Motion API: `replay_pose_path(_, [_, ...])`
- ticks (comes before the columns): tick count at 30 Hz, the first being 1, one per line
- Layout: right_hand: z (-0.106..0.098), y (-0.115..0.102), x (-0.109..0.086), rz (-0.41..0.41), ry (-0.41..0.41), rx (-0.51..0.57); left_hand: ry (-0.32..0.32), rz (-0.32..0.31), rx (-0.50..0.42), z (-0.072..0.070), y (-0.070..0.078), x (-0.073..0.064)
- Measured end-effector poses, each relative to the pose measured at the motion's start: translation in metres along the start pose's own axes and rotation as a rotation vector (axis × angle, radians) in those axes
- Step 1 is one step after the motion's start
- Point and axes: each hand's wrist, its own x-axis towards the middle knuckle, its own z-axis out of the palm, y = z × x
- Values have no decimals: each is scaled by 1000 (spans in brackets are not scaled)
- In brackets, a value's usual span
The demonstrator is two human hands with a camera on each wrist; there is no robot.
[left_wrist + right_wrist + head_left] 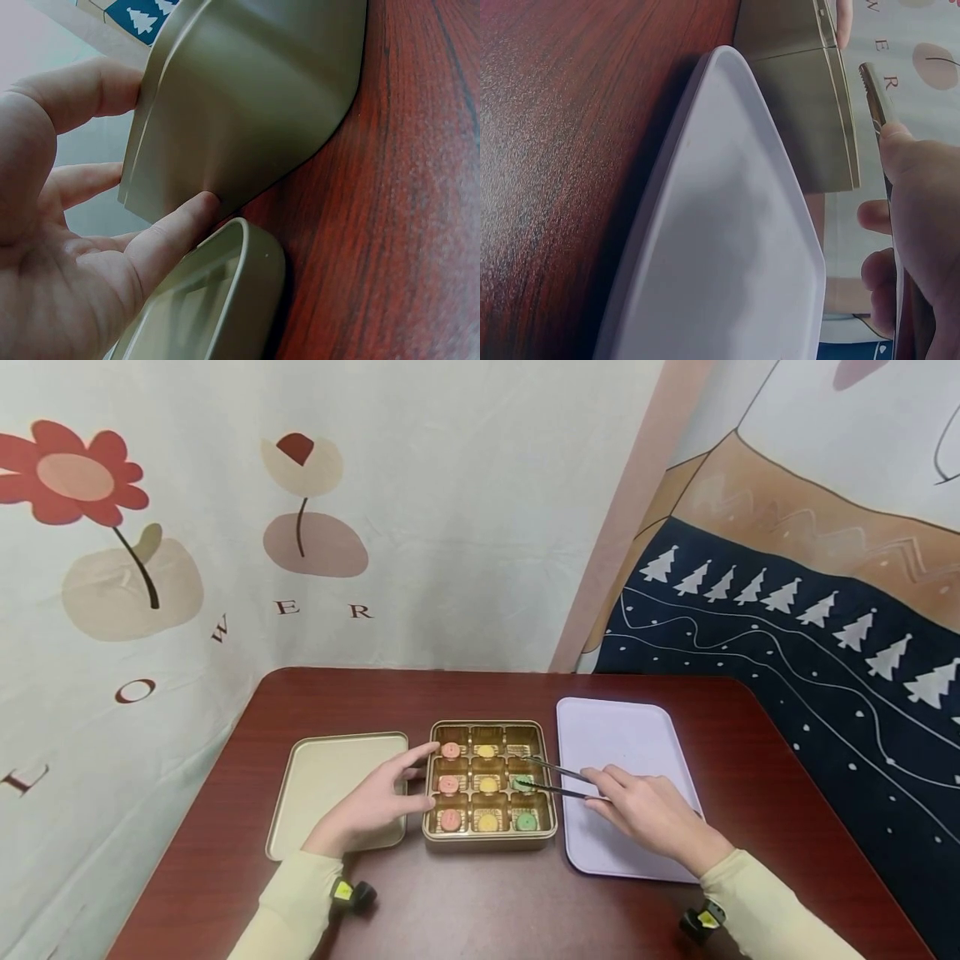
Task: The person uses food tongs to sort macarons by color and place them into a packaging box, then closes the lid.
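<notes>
A gold tin (pixel 491 842) has a divided gold insert. Small round pieces sit in its compartments: red pieces (pixel 450 820) on the left, yellow pieces (pixel 487 822) down the middle, green pieces (pixel 527 822) on the right. The far right compartment shows only its ribbed floor. My left hand (pixel 375 806) rests on the tin's left side, fingers extended, as the left wrist view confirms. In my right hand (pixel 651 810) I hold dark tongs (pixel 566 792) with serrated tips. Their arms are spread, and the near one lies over the middle green piece.
A lilac tray (pixel 622 743) lies right of the tin, under my right hand. The gold lid (pixel 330 777) lies left of the tin, partly beneath my left hand. All stand on a reddish-brown table (pixel 480 910). Printed curtains (pixel 480 527) hang behind it.
</notes>
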Motion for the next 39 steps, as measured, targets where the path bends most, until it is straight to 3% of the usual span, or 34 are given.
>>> replay_pose_path(11, [-15,11,-18,74,-13,1,-5,-3,-18,0,1,1])
replay_pose_path(19, [-23,18,-35,135,-23,-4,2,37,15,-2,1,0])
replay_pose_path(39, [-36,34,-91,268,-50,-36,-6,-17,-12,0,2,0])
